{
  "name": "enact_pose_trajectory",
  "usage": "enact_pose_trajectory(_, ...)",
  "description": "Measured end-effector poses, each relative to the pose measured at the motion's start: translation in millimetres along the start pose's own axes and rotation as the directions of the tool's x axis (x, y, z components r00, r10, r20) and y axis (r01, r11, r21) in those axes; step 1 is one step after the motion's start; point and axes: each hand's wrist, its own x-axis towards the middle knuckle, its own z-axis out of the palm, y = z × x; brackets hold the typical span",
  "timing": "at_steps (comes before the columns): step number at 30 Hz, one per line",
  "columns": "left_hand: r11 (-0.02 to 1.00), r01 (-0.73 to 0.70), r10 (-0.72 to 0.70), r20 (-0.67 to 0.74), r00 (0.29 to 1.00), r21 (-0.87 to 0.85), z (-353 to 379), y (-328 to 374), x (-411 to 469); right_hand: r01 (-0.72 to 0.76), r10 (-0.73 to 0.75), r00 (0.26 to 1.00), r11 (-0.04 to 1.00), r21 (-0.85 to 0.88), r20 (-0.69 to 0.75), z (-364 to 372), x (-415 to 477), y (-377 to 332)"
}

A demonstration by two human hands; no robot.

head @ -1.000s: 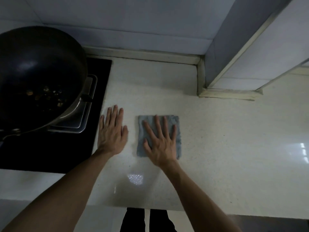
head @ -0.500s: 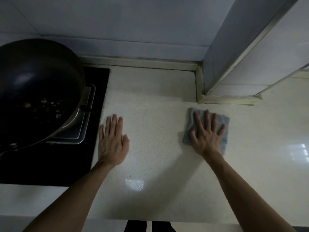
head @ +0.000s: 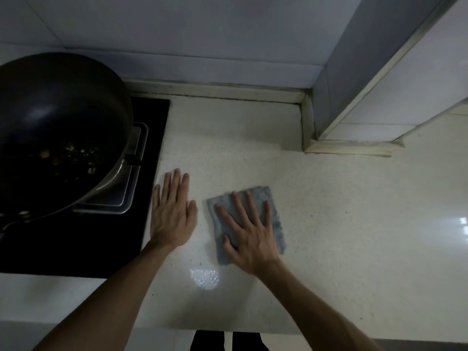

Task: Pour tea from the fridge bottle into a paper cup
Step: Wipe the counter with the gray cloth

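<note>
My right hand (head: 247,231) lies flat with spread fingers on a folded grey-blue cloth (head: 273,209) on the pale speckled countertop (head: 342,224). My left hand (head: 172,215) rests flat on the bare counter, fingers straight, just left of the cloth and beside the stove edge. No bottle and no paper cup are in view.
A large black wok (head: 55,130) with dark food bits sits on the black hob (head: 76,244) at the left. A tiled wall runs along the back. A boxed white column (head: 367,97) juts out at the back right. The counter's front edge is near my body.
My right hand slid the cloth to the right across the counter and has now brought it back left, close to my left hand. My left hand stayed put.
</note>
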Motion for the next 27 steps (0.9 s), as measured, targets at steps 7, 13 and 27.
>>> enact_pose_trajectory(7, 1.0, 0.007, -0.007, 0.0, 1.0, -0.022, 0, 2, -1, -0.226, 0.226, 0.974, 0.974, 0.014, 0.018, -4, -48, 42)
enact_pose_trajectory(13, 1.0, 0.025, -0.025, 0.003, 1.0, -0.009, -1, 4, -1, -0.382, 0.383, 0.924, 0.923, 0.043, -0.013, -23, -13, 79)
enact_pose_trajectory(27, 0.997, 0.032, -0.031, 0.019, 0.999, -0.073, -7, 4, 1, -0.266, 0.264, 0.964, 0.963, -0.035, -0.033, -39, 120, 55)
